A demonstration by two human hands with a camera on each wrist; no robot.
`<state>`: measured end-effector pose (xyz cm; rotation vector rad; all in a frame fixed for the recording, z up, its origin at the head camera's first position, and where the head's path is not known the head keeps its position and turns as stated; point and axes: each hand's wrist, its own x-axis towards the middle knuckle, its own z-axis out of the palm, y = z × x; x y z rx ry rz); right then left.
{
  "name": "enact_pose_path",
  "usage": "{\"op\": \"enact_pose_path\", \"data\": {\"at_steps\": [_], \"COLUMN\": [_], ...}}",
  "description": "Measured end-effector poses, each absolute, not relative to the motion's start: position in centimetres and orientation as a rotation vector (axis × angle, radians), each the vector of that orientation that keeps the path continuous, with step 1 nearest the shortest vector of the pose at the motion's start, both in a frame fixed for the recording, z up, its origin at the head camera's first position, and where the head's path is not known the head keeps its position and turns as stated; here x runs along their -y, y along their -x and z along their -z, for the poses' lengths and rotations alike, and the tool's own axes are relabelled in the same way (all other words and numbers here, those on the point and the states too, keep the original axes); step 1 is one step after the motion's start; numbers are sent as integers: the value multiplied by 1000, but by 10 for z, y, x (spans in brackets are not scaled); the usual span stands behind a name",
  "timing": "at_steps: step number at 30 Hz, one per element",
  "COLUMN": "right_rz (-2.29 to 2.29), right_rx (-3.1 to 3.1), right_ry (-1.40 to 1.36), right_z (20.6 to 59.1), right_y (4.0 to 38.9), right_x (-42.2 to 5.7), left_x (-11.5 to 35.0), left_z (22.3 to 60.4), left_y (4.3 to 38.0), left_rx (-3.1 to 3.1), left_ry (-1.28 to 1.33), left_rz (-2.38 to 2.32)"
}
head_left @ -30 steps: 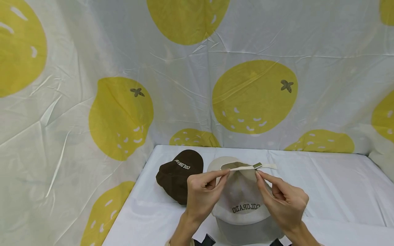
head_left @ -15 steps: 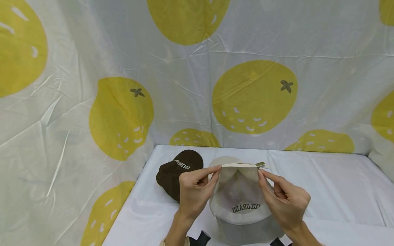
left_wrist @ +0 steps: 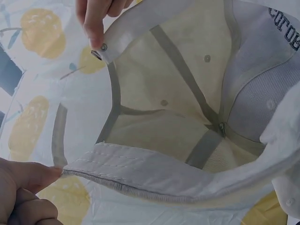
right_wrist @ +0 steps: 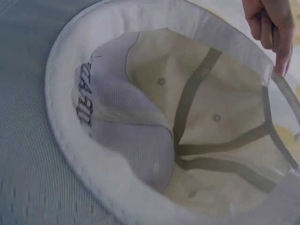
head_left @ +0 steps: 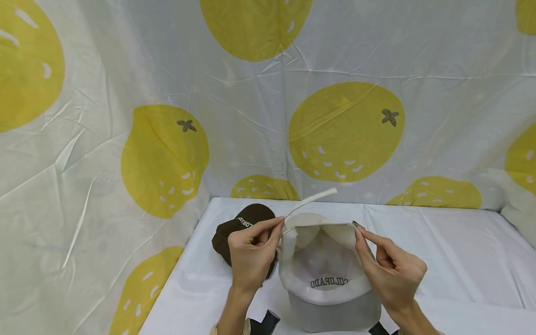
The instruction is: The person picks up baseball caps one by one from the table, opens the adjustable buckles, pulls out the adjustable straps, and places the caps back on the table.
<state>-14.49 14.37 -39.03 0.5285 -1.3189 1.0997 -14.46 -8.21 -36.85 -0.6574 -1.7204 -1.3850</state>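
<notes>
A pale baseball cap point(head_left: 320, 253) tips its open inside up, lettering seen through the crown and grey brim point(head_left: 335, 316) toward me. Between thumb and forefinger, my left hand point(head_left: 253, 256) pinches the cap's strap point(head_left: 311, 199) near its sewn end, at the left of the back opening. The free length of strap sticks up and right past the fingers, apart from the buckle. Opposite, my right hand point(head_left: 393, 267) pinches the edge by the small metal buckle point(head_left: 357, 225). In the left wrist view this buckle point(left_wrist: 96, 55) sits right under the right fingertips.
A dark brown cap point(head_left: 240, 235) with white lettering lies behind my left hand. Both caps are on a table with a white cloth point(head_left: 452, 260). A curtain printed with lemons point(head_left: 347, 132) hangs behind and along the left side.
My left hand has moved left along the strap, and the strap's end has come out of the buckle. The cap's opening is spread wider. The right hand has barely shifted.
</notes>
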Motion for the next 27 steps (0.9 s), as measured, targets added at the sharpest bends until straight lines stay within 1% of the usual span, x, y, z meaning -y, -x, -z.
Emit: {"op": "enact_pose_path", "data": {"at_steps": [6, 20, 27], "right_rz": [-1125, -1306, -1376], "right_rx": [1301, 1430, 1507], "right_ry": [-548, -630, -642], "right_z": [389, 385, 391], "right_y": [144, 139, 140], "right_x": [-141, -145, -151], "left_x": [89, 97, 102], "left_z": [366, 357, 356], "left_y": [143, 135, 134], "left_rx": [1766, 1954, 2003], "left_ry": [644, 625, 700], "left_rz": [1585, 1810, 1853]}}
